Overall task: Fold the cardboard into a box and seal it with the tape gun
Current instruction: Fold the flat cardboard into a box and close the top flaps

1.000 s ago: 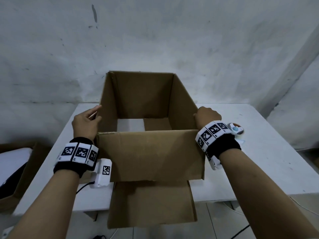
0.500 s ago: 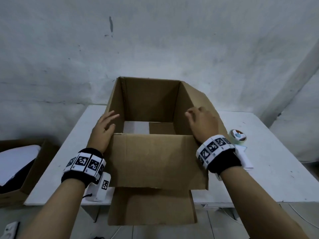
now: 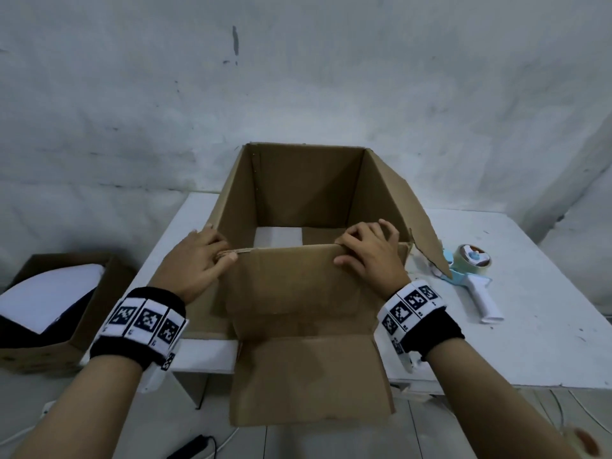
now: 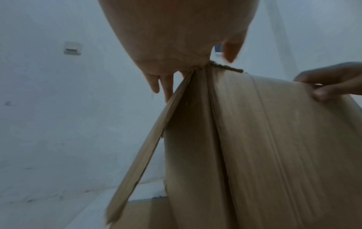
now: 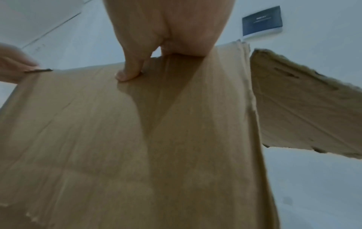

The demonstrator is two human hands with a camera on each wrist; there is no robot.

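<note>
A brown cardboard box [image 3: 308, 200] stands open on the white table [image 3: 530, 326], one lower flap hanging over the front edge. My left hand [image 3: 198, 260] grips the near wall's top edge at its left corner, thumb on the outside. My right hand [image 3: 371, 256] holds the same edge near the right corner, fingers curled over the rim and thumb pressed on the outer face [image 5: 127, 75]. The near wall [image 4: 254, 139] fills both wrist views. The tape gun [image 3: 470, 276], with white handle and blue body, lies on the table to the right of the box.
A right-side flap [image 3: 420, 226] of the box sticks out over the tape gun. Another cardboard box [image 3: 59, 326] with white and dark contents sits low at the left. Cables [image 3: 198, 445] lie on the floor below the table. A wall stands close behind.
Both hands moved from the box's side walls onto the near wall's top edge and took hold of it. The camera view shifted left, bringing the tape gun into sight.
</note>
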